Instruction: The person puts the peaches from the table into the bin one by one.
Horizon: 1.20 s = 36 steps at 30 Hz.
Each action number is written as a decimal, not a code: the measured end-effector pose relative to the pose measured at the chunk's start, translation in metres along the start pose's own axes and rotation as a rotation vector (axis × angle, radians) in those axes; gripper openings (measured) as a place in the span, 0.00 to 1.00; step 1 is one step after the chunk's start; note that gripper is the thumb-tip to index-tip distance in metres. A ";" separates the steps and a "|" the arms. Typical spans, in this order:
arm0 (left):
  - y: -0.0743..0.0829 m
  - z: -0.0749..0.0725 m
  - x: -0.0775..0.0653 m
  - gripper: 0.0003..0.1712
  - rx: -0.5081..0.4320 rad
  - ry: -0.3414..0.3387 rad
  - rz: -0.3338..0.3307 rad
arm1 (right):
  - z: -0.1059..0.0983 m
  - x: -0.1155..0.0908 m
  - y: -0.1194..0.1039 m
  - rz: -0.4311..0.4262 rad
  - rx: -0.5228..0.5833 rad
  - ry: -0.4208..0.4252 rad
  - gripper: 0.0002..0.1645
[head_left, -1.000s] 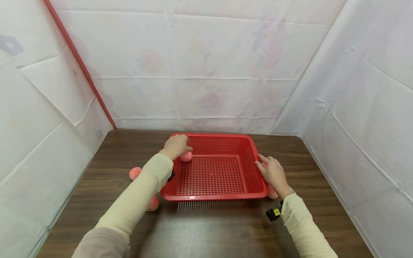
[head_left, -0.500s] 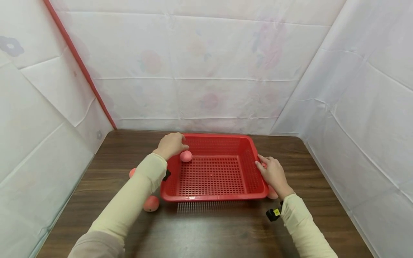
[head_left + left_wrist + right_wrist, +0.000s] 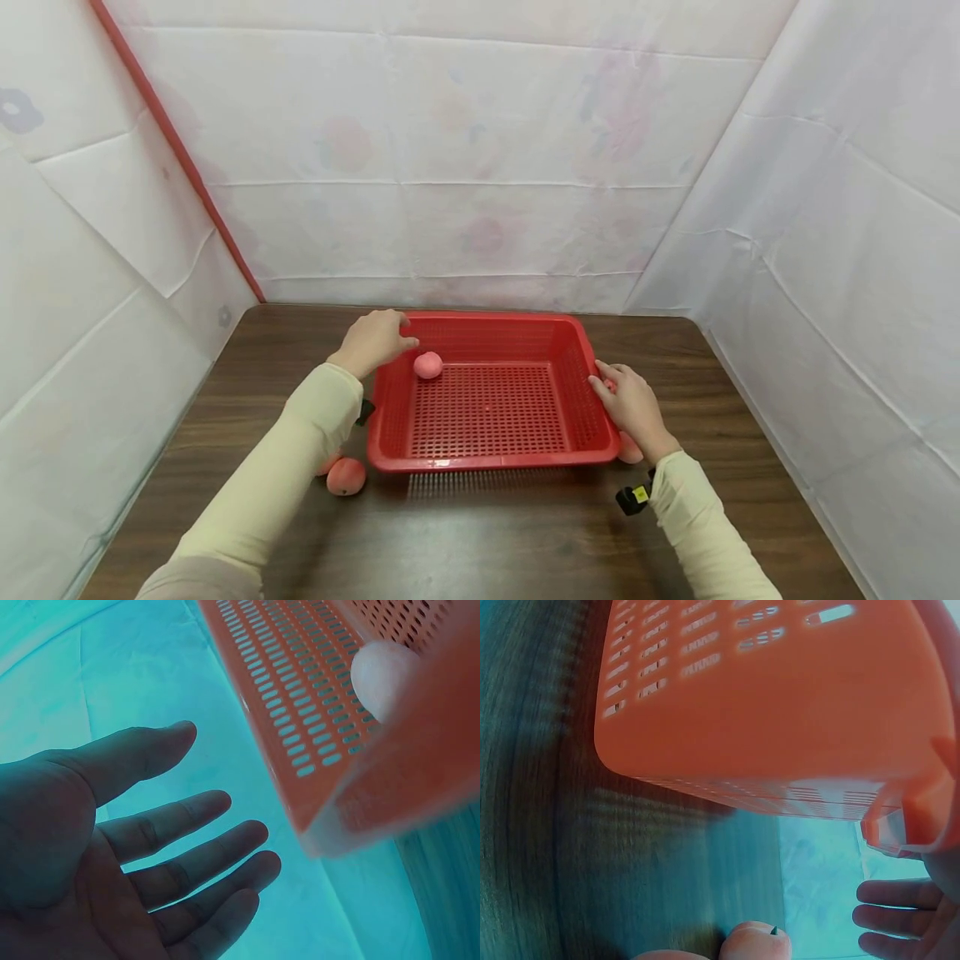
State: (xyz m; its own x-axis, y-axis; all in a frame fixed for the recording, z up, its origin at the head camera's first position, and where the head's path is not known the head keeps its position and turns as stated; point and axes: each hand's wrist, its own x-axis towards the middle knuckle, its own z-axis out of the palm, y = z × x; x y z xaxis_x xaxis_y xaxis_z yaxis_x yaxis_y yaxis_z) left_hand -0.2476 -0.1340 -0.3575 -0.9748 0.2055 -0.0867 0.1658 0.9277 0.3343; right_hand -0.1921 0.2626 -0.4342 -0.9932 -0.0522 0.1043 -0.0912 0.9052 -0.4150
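White sheets (image 3: 487, 150) wall a brown table (image 3: 465, 542); a red basket (image 3: 491, 460) lies near its far edge.
The basket's long axis runs left to right, along that edge, with wood showing toward the table's right edge. The left hand (image 3: 372, 340), fingers spread, is apart from the basket's left rim; the right hand (image 3: 633, 408) grips the right rim. One peach (image 3: 428, 365) sits inside, toward the far left corner; other peaches (image 3: 346, 477) lie outside.

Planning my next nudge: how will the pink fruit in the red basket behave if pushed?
The pink fruit will probably roll, being rounded. The slotted floor of the red basket may slow it slightly, and the raised walls should likely contain it.
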 end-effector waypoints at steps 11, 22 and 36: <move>-0.024 -0.010 -0.020 0.29 -0.032 0.003 -0.012 | 0.000 -0.002 -0.001 -0.003 0.004 0.021 0.29; -0.050 -0.012 -0.031 0.30 -0.039 0.001 -0.057 | -0.001 0.000 0.000 -0.012 -0.002 0.026 0.28; -0.077 0.000 -0.041 0.31 -0.014 -0.054 -0.106 | 0.000 0.001 0.002 -0.023 -0.001 0.025 0.29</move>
State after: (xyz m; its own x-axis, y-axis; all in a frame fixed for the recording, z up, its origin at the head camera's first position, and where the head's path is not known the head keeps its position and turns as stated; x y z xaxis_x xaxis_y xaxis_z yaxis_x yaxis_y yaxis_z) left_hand -0.2203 -0.2137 -0.3791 -0.9773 0.1235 -0.1724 0.0600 0.9408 0.3335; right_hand -0.1932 0.2643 -0.4349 -0.9886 -0.0626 0.1367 -0.1141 0.9044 -0.4113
